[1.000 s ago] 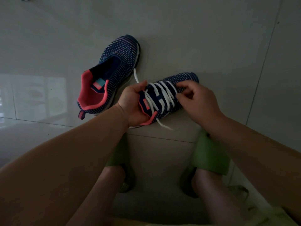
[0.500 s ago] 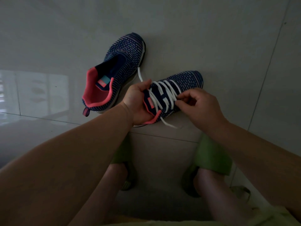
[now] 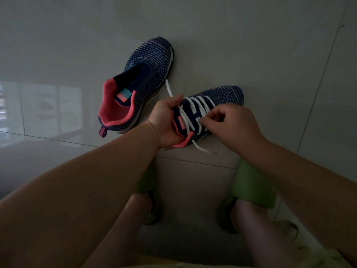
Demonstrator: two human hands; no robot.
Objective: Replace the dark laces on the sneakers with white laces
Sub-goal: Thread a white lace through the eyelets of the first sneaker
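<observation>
Looking down from the head camera, the near sneaker lies on the floor between the two hands and already carries a white lace criss-crossed over its tongue. One loose lace end runs up past the left thumb, the other trails onto the floor just below the heel collar. That shoe seems close to done: only the top eyelets and some tightening look left, though the dim light hides the eyelets themselves. The far sneaker, up and left of the near one, has no lace at all, so it has yet to be threaded. No dark laces show.

The left hand wraps the near sneaker's heel and collar, thumb across the top edge by the lace end, fingers curled underneath. The right hand sits over the shoe's right side with its fingers drawn together in a pinch on a lace crossing near the top. Green slippers sit below the near sneaker.
</observation>
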